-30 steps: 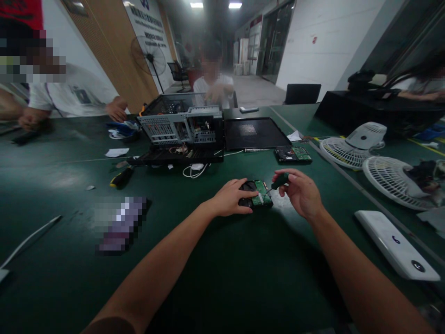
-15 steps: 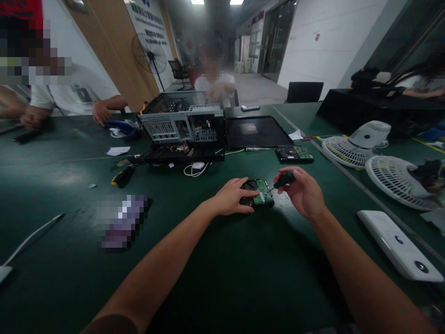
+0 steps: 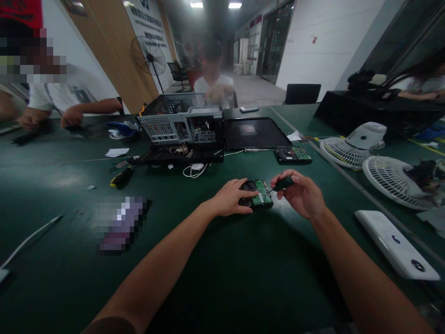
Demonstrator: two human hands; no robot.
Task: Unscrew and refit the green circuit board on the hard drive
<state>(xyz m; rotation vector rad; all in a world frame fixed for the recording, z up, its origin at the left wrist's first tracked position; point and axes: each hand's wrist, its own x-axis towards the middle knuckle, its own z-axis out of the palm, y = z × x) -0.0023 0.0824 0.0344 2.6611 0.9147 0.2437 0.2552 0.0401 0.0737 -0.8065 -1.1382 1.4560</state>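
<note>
A hard drive [image 3: 263,200] lies on the green table with its green circuit board facing up. My left hand [image 3: 231,197] grips it from the left, fingers along the far side, thumb at the near edge and one finger stretched over the board. In my right hand [image 3: 301,192] is a screwdriver [image 3: 283,183] with a dark green handle, pinched between thumb and fingers. Its thin shaft slants down left to the right part of the board; whether the tip sits in a screw is too small to tell.
Behind stands an opened computer case [image 3: 181,127], beside a black side panel [image 3: 256,133]. A second hard drive [image 3: 294,155] lies at back right. White fan parts [image 3: 347,150] and a white device [image 3: 396,243] are right. At left are a phone [image 3: 123,222] and a yellow-black tool [image 3: 121,177].
The screwdriver's handle has dipped to a flatter slant, its tip still over the board. My left hand keeps its hold. A co-worker's hand at far left has moved away from the blue item.
</note>
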